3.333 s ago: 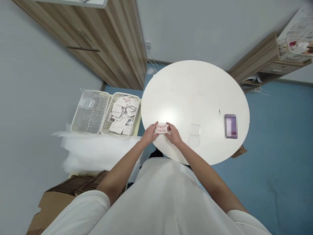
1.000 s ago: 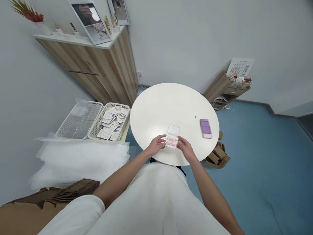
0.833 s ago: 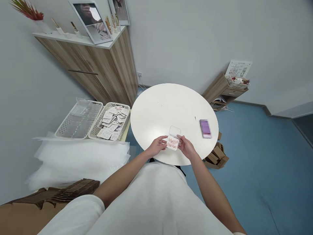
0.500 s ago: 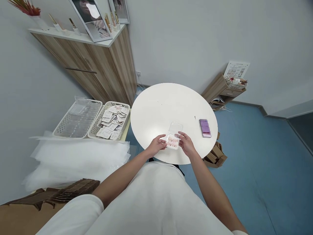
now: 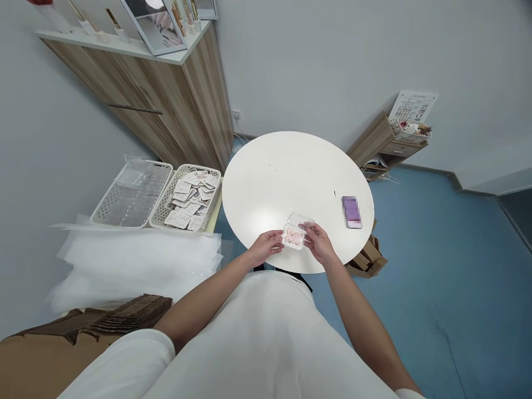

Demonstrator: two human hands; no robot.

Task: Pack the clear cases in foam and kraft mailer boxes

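Note:
Between my hands, above the near part of the round white table (image 5: 266,177), is a small clear plastic case (image 5: 293,236) with its hinged lid (image 5: 301,219) raised at the far side. Inside lie several pink press-on nails (image 5: 294,233) in two rows. My left hand (image 5: 267,246) pinches the case's left edge between thumb and fingers. On the opposite side, my right hand (image 5: 318,242) grips the right edge, its fingers near the lid's corner.
A purple blurred rectangular item (image 5: 352,212) and a small dark object (image 5: 334,194) lie on the table's right. Leftward stand a basket of printed cards (image 5: 185,198) and a basket of clear cases (image 5: 135,197), beside white packing sheets (image 5: 137,266). Cardboard boxes (image 5: 369,259) sit on the floor.
The case's lid has tipped lower toward the base and looks narrower. Both hands keep hold of the case. The whole view has shifted slightly.

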